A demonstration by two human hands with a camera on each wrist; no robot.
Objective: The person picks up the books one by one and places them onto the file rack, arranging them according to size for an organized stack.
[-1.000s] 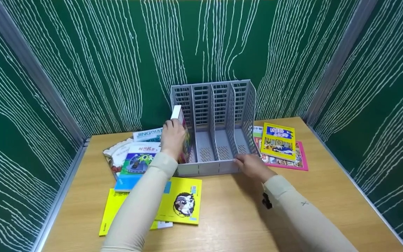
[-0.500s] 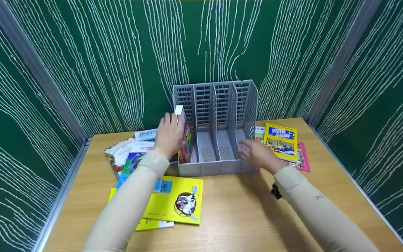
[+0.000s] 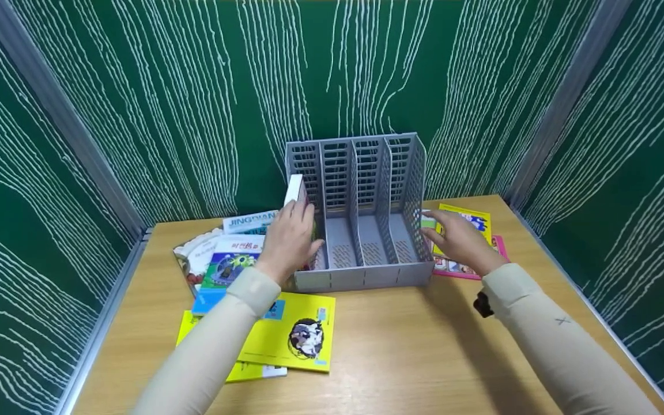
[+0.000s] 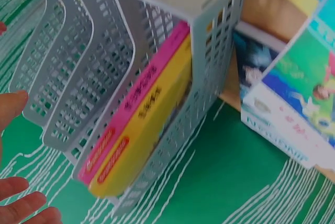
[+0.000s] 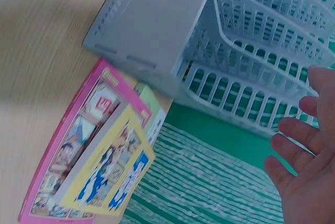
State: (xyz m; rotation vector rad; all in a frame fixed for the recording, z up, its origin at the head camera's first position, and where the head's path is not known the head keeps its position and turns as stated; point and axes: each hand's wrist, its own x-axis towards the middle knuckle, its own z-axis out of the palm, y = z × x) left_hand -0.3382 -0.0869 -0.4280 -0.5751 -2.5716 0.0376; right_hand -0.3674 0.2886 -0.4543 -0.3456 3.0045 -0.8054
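A grey four-part file rack [image 3: 365, 275] stands at the back middle of the table. Its leftmost compartment holds upright books: a pink book [image 4: 138, 97] and a yellow book [image 4: 157, 116] lean together there, spines out. My left hand [image 3: 289, 242] is over these books in the head view, thumb spread; in the left wrist view its fingers are straight and apart from the spines. By the rack's right side panel is my right hand [image 3: 461, 239], fingers extended and holding nothing. The other three compartments contain no books.
Left of the rack lies a pile of books, including a blue-green one [image 3: 231, 265]. Nearer the front is a yellow book with a cow picture [image 3: 286, 331]. A yellow comic [image 5: 112, 166] on a pink-edged book [image 5: 67, 135] lies at right. Green panels enclose the table.
My right hand has left the rack's front edge and moved right, to its side panel. My left hand has shifted across the upright books, its thumb now spread. The rack has barely moved.
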